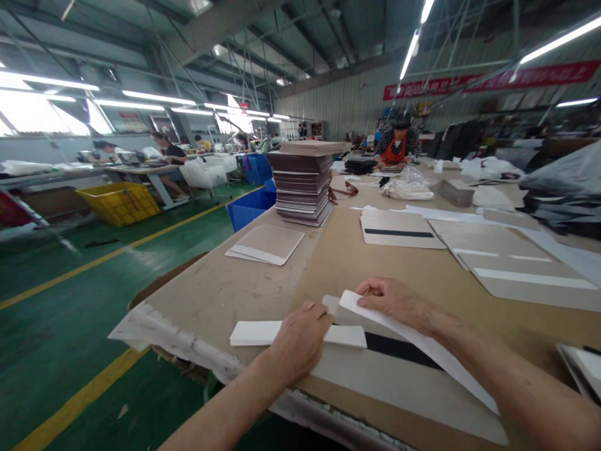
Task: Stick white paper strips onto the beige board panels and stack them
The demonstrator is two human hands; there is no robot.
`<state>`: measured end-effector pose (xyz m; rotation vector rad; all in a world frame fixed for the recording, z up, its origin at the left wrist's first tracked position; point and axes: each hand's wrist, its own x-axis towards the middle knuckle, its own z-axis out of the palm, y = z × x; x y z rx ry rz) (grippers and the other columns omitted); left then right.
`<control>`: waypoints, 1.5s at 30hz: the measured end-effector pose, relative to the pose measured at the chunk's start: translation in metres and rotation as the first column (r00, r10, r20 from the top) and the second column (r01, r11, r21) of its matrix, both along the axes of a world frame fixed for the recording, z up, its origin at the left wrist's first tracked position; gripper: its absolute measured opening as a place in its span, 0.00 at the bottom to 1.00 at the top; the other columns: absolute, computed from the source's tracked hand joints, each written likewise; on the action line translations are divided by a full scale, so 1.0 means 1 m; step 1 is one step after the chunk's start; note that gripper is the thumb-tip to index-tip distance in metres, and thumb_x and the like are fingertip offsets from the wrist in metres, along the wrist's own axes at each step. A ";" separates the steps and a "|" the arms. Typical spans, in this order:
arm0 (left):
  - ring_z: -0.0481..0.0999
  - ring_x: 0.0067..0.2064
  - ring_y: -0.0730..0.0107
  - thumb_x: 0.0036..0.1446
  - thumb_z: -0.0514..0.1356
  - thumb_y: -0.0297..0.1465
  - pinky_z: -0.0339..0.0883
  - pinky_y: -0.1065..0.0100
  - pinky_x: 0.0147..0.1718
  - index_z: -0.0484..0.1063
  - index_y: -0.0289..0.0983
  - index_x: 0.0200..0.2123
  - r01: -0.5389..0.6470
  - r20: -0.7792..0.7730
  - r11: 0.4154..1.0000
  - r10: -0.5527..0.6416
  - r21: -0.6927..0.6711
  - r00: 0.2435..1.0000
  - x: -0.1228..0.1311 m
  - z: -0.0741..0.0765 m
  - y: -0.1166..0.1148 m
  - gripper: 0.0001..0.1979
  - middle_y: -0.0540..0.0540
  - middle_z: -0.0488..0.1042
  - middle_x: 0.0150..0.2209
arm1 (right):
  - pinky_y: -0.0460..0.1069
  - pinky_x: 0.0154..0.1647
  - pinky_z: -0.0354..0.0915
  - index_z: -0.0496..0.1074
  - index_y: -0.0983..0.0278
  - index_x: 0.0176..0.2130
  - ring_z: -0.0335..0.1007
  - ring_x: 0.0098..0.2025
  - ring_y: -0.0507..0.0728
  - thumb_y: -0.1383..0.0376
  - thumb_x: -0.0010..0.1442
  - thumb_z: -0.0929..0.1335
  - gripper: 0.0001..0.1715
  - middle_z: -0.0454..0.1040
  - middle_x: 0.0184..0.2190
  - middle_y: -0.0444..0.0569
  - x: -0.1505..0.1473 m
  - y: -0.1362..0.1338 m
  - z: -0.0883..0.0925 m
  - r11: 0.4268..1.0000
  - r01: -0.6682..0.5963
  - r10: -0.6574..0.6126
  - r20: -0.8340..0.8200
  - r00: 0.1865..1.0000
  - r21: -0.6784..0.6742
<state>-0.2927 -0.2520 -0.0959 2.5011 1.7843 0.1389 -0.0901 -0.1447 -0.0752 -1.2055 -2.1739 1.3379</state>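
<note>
My right hand (392,302) is closed, its thumb and fingers pinching the upper end of a long white strip (422,344). The strip slants down to the right over a grey-beige panel (399,382) with a black band (399,349). My left hand (303,341) lies across a small stack of white strips (256,333), which overlaps the panel's left part. Its fingers are curled together near the panel's upper left corner, and whatever is between them is hidden.
Two pale panels (267,243) lie beside a tall stack of brown sheets (303,185). Farther right are a panel with a black band (399,228) and panels with white strips (526,263). Across the table is a person in an orange apron (394,147). Blue bins (251,205) stand left.
</note>
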 end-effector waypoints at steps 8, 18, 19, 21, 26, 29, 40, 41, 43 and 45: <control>0.64 0.49 0.59 0.51 0.55 0.23 0.62 0.61 0.50 0.67 0.38 0.44 -0.015 0.077 0.999 0.011 0.042 0.997 -0.006 -0.015 -0.005 0.15 0.44 0.69 0.45 | 0.44 0.26 0.57 0.76 0.63 0.35 0.64 0.26 0.50 0.63 0.53 0.68 0.09 0.73 0.24 0.43 -0.041 0.022 -0.027 0.984 -0.107 0.083 0.170 0.982 0.139; 0.64 0.48 0.59 0.51 0.55 0.24 0.65 0.60 0.47 0.67 0.40 0.43 -0.016 0.082 0.998 0.011 0.055 0.997 -0.009 -0.019 -0.003 0.15 0.46 0.67 0.45 | 0.46 0.28 0.58 0.78 0.63 0.36 0.68 0.28 0.53 0.64 0.53 0.67 0.11 0.77 0.27 0.46 -0.050 0.025 -0.033 0.978 -0.123 0.077 0.253 0.964 0.171; 0.64 0.47 0.59 0.51 0.55 0.24 0.65 0.60 0.46 0.67 0.40 0.43 -0.021 0.076 0.998 0.017 0.053 0.997 -0.009 -0.018 -0.003 0.14 0.45 0.67 0.45 | 0.46 0.28 0.58 0.78 0.63 0.36 0.68 0.28 0.53 0.64 0.53 0.67 0.11 0.78 0.27 0.46 -0.050 0.025 -0.033 0.977 -0.125 0.078 0.258 0.963 0.171; 0.64 0.48 0.59 0.50 0.55 0.24 0.65 0.60 0.46 0.67 0.40 0.42 -0.035 0.062 0.998 0.032 0.049 0.998 -0.008 -0.018 -0.003 0.14 0.45 0.67 0.46 | 0.46 0.28 0.59 0.79 0.63 0.36 0.69 0.28 0.53 0.64 0.53 0.67 0.11 0.78 0.28 0.46 -0.051 0.026 -0.033 0.975 -0.131 0.081 0.264 0.961 0.177; 0.62 0.53 0.58 0.51 0.55 0.25 0.63 0.58 0.51 0.67 0.40 0.42 -0.049 0.033 0.998 0.048 0.046 0.998 -0.008 -0.019 -0.002 0.14 0.45 0.60 0.60 | 0.46 0.29 0.59 0.78 0.63 0.36 0.69 0.29 0.53 0.65 0.53 0.67 0.11 0.78 0.28 0.46 -0.051 0.025 -0.033 0.967 -0.152 0.091 0.282 0.955 0.203; 0.61 0.55 0.58 0.51 0.55 0.25 0.62 0.59 0.52 0.67 0.39 0.42 -0.025 0.002 0.999 0.025 0.021 1.000 -0.008 -0.017 0.000 0.13 0.45 0.58 0.62 | 0.46 0.30 0.59 0.78 0.64 0.36 0.70 0.30 0.54 0.65 0.54 0.68 0.11 0.78 0.29 0.48 -0.055 0.023 -0.031 0.965 -0.155 0.086 0.304 0.949 0.210; 0.60 0.55 0.58 0.47 0.54 0.21 0.59 0.58 0.55 0.68 0.37 0.41 0.007 0.023 0.999 -0.008 0.044 1.000 -0.009 -0.017 0.005 0.17 0.43 0.63 0.59 | 0.47 0.33 0.61 0.69 0.65 0.52 0.69 0.33 0.53 0.61 0.46 0.72 0.33 0.75 0.32 0.44 0.080 0.046 -0.003 0.980 -0.162 0.193 0.343 0.919 -0.117; 0.60 0.55 0.58 0.47 0.53 0.20 0.59 0.58 0.55 0.68 0.37 0.42 0.008 0.029 0.999 -0.009 0.045 1.000 -0.010 -0.018 0.005 0.17 0.43 0.63 0.59 | 0.47 0.32 0.61 0.71 0.66 0.48 0.68 0.31 0.53 0.61 0.47 0.71 0.28 0.74 0.30 0.44 0.099 0.044 -0.006 0.986 -0.097 0.136 0.321 0.937 -0.135; 0.60 0.55 0.57 0.47 0.53 0.20 0.59 0.57 0.55 0.69 0.37 0.42 0.013 0.037 0.999 -0.014 0.045 0.999 -0.011 -0.021 0.006 0.18 0.43 0.62 0.60 | 0.46 0.30 0.60 0.72 0.66 0.40 0.65 0.28 0.52 0.59 0.48 0.70 0.19 0.71 0.27 0.43 0.128 0.035 -0.015 0.987 0.052 -0.009 0.273 0.962 -0.150; 0.60 0.55 0.58 0.48 0.53 0.20 0.59 0.57 0.55 0.69 0.38 0.43 0.020 0.041 0.999 -0.022 0.048 0.999 -0.012 -0.022 0.007 0.18 0.43 0.62 0.60 | 0.46 0.27 0.58 0.71 0.65 0.34 0.62 0.25 0.50 0.58 0.49 0.69 0.15 0.68 0.24 0.41 0.141 0.023 -0.027 0.969 0.202 -0.166 0.236 0.957 -0.139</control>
